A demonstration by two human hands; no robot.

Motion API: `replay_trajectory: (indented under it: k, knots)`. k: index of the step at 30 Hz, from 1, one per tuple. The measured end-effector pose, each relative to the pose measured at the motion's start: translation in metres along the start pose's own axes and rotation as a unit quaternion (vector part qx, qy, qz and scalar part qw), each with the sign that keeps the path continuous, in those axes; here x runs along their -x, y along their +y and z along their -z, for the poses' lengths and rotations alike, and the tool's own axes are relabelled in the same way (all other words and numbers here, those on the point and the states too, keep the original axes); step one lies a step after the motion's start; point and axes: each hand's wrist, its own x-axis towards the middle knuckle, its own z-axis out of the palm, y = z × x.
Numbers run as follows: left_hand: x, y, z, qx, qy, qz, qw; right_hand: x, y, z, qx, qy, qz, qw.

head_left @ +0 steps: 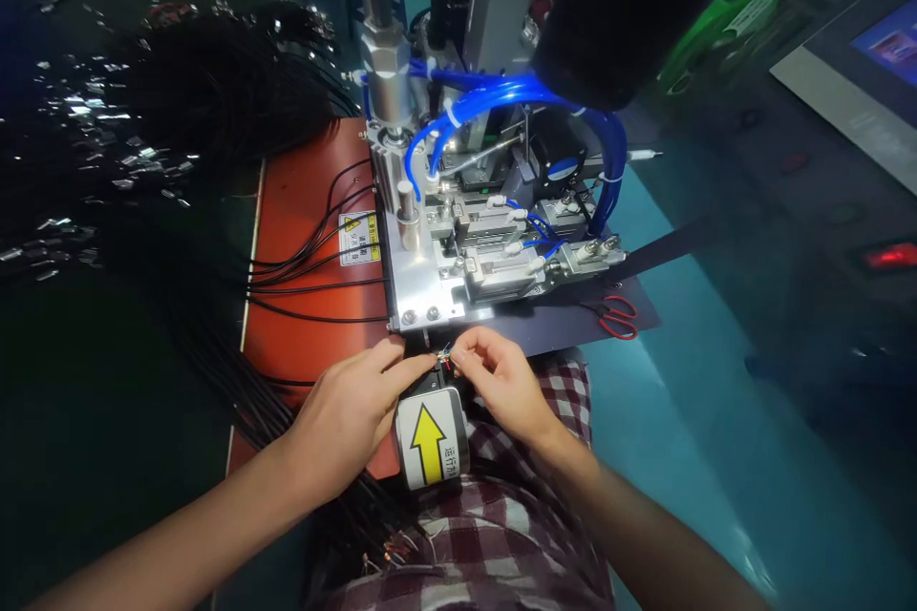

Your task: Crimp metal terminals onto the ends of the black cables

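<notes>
Fine coloured wires (444, 358), with red and blue strands among them, fan out from a cable end in front of the machine. My left hand (358, 391) presses its index fingertip and thumb at the base of these wires, over a dark fixture. From the other side my right hand (498, 377) pinches the wire tips between thumb and index finger. Just below both hands is a white label (431, 439) with a yellow arrow on a rounded part. The exact spot where the left fingers grip is partly hidden.
A metal machine (422, 277) with blue air hoses (501, 95) stands ahead. Black cables (315, 286) cross the orange table (301, 210), and a large bundle (215, 86) lies left. Red-handled scissors (617, 315) rest at the right. More cable ends (387, 544) hang over the lap.
</notes>
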Motion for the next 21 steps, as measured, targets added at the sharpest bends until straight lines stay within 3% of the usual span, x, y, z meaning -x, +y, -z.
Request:
replay_trajectory:
  k: [14, 21]
  knots:
    - [-0.0011, 0.0000, -0.0019, -0.031, 0.002, -0.009, 0.999, -0.0004, 0.0060, -0.0017, 0.025, 0.006, 0.039, 0.999]
    - [-0.0008, -0.0002, -0.0005, -0.032, 0.006, -0.011, 0.999, -0.0009, 0.0019, -0.0008, -0.006, -0.010, 0.002, 1.000]
